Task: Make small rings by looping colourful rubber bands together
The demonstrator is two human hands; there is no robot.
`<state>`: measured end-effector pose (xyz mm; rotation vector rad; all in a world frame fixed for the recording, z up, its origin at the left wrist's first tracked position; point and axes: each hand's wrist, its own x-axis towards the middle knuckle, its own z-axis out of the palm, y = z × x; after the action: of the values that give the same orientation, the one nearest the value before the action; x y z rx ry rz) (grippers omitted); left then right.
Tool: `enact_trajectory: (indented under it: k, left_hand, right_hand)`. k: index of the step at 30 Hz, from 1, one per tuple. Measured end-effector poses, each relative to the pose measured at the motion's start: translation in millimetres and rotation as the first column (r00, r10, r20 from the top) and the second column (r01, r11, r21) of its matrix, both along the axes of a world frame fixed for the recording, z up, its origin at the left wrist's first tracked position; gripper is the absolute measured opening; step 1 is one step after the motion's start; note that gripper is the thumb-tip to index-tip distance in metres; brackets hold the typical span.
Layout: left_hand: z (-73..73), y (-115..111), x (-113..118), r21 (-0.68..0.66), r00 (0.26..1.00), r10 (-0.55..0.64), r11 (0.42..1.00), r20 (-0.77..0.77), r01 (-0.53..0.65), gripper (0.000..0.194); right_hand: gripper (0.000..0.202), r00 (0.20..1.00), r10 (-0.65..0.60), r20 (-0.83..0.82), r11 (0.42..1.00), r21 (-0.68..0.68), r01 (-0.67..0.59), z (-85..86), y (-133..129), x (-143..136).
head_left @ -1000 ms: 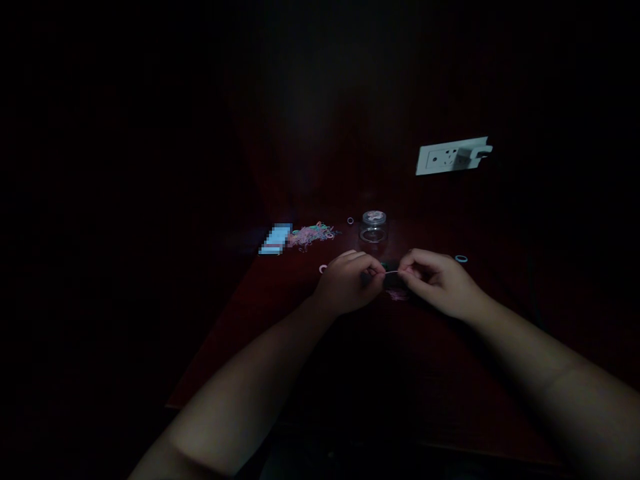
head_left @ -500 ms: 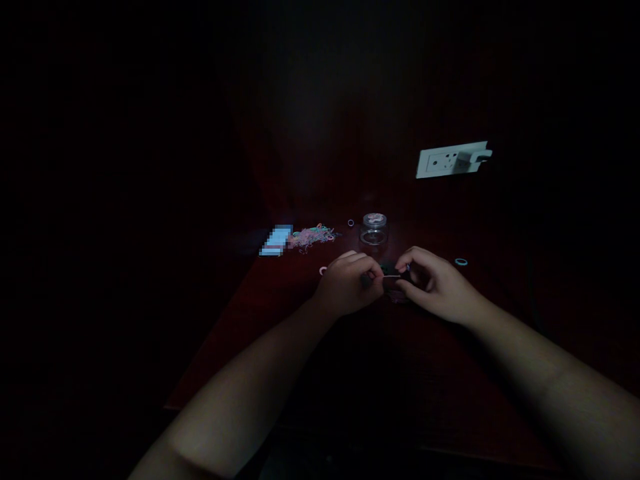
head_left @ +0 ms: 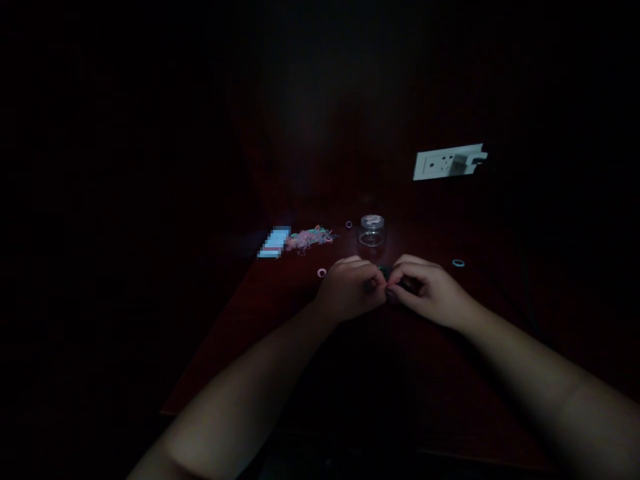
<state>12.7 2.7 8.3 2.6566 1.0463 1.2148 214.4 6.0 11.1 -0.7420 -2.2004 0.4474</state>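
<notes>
My left hand (head_left: 354,288) is closed in a pinch over the dark table, thumb against forefinger. My right hand (head_left: 425,288) is pinched too, its fingertips meeting those of the left. What they hold is mostly hidden; it seems to be a thin rubber band, of which only a reddish trace shows where the fingertips meet. Just behind the hands stands a clear lidded jar (head_left: 372,233). A tangled pile of small coloured rubber bands (head_left: 313,238) lies to its left. Something dark green (head_left: 383,271) shows partly behind the fingertips.
A lit phone (head_left: 275,242) lies at the table's left edge. Loose ring-shaped bands rest around: a pink one (head_left: 321,273), a small purplish one (head_left: 349,225) and a blue one (head_left: 459,263). A wall socket (head_left: 447,162) with a plug is behind. Surroundings are very dark.
My right hand has closed its thumb and forefinger and come up against my left fingertips. The pale strand that stretched between the hands no longer shows. The view has shifted slightly.
</notes>
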Motion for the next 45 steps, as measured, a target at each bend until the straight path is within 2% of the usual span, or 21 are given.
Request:
enact_trajectory:
  k: [18, 27, 33, 36, 40, 45]
  left_hand:
    - [3.5, -5.4, 4.0, -0.043, 0.998, 0.039, 0.998, -0.051, -0.041, 0.008]
    - [2.6, -3.4, 3.0, -0.045, 0.998, 0.025, 0.999, -0.056, -0.027, 0.008]
    - [1.0, -0.1, -0.6, -0.044, 0.997, 0.013, 0.999, -0.075, -0.017, 0.010]
    - [0.0, 0.9, -2.2, -0.045, 0.997, 0.002, 0.999, -0.076, -0.005, 0.010]
    - [-1.8, 2.4, -3.2, -0.045, 0.997, -0.002, 0.999, -0.076, -0.001, 0.008]
    - [-2.5, 3.3, -4.8, -0.065, 0.995, -0.027, 0.998, -0.098, 0.021, 0.007]
  right_hand:
    - [0.010, 0.999, 0.028, 0.035, 0.999, -0.023, -0.028, 5.2, -4.8, -5.2]
    - [0.011, 1.000, 0.011, 0.027, 0.999, -0.049, -0.010, 3.6, -5.9, -6.5]
    - [0.010, 0.996, -0.034, 0.078, 0.998, -0.057, 0.039, 2.3, -6.1, -4.8]
    - [0.006, 0.989, -0.060, 0.134, 0.991, -0.110, 0.075, -0.8, -4.9, -3.6]
    - [0.005, 0.989, -0.030, 0.143, 0.976, -0.207, 0.060, -3.7, -2.2, -1.4]
    - [0.004, 0.991, -0.038, 0.125, 0.973, -0.221, 0.065, -1.5, 0.4, 2.6]
